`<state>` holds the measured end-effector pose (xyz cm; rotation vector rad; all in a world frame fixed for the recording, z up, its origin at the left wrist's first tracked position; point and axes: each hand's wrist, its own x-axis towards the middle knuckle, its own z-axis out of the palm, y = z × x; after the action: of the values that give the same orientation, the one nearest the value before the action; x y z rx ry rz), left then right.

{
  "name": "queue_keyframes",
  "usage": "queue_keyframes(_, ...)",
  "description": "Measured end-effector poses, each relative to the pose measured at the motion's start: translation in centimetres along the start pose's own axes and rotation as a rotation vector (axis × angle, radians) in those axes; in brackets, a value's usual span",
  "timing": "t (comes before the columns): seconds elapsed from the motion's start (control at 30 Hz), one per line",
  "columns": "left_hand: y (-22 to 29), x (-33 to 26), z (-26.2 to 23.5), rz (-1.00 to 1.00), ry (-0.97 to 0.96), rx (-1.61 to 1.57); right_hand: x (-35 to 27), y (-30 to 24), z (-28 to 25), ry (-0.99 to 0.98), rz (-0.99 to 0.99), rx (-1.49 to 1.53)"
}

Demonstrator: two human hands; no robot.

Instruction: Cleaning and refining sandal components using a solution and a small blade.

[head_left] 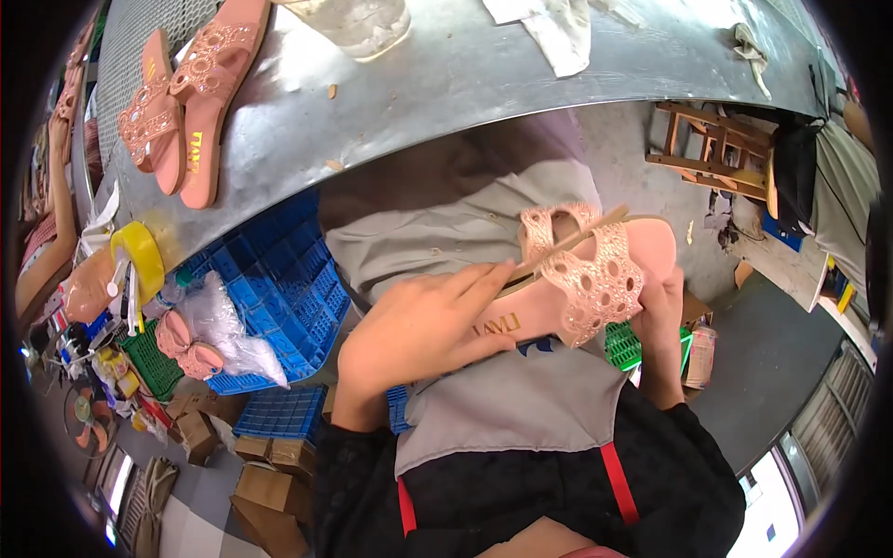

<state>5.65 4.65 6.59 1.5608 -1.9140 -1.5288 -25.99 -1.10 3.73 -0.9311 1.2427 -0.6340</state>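
A pair of pink slide sandals with cut-out, stone-studded straps is held over my lap. The nearer sandal [595, 288] shows its insole with gold lettering, its toe pointing right. The other sandal [538, 232] lies behind it, partly hidden and edge-on. My left hand [428, 325] is closed on the heel ends, fingers laid over the far sandal and thumb along the nearer insole. Around the toe end of the nearer sandal, my right hand [660, 312] is closed from beneath, with most of its fingers hidden.
On the metal table [428, 112] ahead stand another pair of pink sandals [200, 102], a translucent container [358, 23] and white cloth [558, 33]. Yellow tape [139, 256] sits at its left edge. Blue crates [279, 288] stand below left; a wooden stool [716, 153] is at right.
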Motion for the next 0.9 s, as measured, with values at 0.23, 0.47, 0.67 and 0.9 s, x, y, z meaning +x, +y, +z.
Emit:
queue_keyframes(0.23, 1.1, 1.1, 1.9, 0.196, 0.33, -0.044, -1.6, -2.9, 2.4, -0.061, -0.212, -0.345)
queue_keyframes(0.47, 0.6, 2.9, -0.8, 0.403, 0.405, -0.112, 0.5, -4.8, 4.0, -0.088, -0.062, -0.257)
queue_keyframes(0.67, 0.4, 7.8, 1.3, 0.449, 0.601, -0.263, 2.7, -5.0, 6.8, 0.119, -0.026, -0.155)
queue_keyframes(0.9, -0.6, 10.0, 3.0, 0.413, 0.754, -0.138, 7.0, -4.9, 7.0, -0.038, 0.068, -0.036)
